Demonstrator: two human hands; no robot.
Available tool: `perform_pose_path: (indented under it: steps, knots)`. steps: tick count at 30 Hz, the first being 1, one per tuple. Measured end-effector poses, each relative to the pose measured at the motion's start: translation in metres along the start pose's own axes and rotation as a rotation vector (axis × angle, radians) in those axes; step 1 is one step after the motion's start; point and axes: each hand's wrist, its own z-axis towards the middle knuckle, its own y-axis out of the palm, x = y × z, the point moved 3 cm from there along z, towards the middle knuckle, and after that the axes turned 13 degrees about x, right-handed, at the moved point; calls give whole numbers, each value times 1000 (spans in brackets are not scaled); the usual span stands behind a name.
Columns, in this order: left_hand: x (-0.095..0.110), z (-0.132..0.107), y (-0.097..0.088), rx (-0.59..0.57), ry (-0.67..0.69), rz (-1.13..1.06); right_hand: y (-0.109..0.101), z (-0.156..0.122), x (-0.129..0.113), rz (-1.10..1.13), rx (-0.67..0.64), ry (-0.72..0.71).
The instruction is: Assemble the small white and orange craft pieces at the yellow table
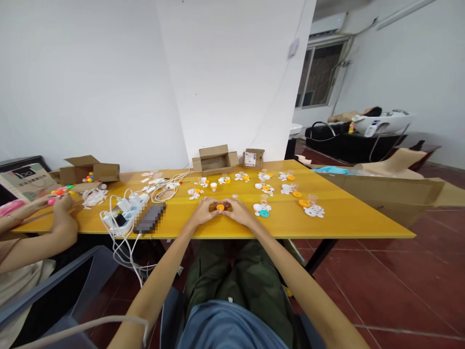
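Between my left hand (205, 212) and my right hand (236, 212), near the table's front edge, is a small round orange cap-like piece (220, 207). Fingers of both hands close on it from either side, and its underside is hidden. Just beyond my hands stands a small white cup with an orange band (213, 187). A clear round piece (235, 197) lies behind my right hand. To the right of that hand is a teal ring-shaped disc (264, 213) beside white discs (257, 207). Farther right, orange discs (303, 203) and small white pieces (315, 212) lie in a group.
More groups of white and orange parts (266, 188) spread over the yellow table (348, 220). Open cardboard boxes (214, 165) stand at the back. A power strip (125, 220), cables and a pixelated dark object (149, 218) lie left. A co-worker's hands (61, 203) handle colourful pieces farther left.
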Motion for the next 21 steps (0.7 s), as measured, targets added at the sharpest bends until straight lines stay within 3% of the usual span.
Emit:
perform_pose_path:
  steps: [8, 21]
  knots:
    - [0, 1, 0, -63, 34, 47, 4, 1, 7, 27, 18, 25]
    - [1, 1, 0, -47, 48, 27, 5, 1, 7, 45, 20, 14]
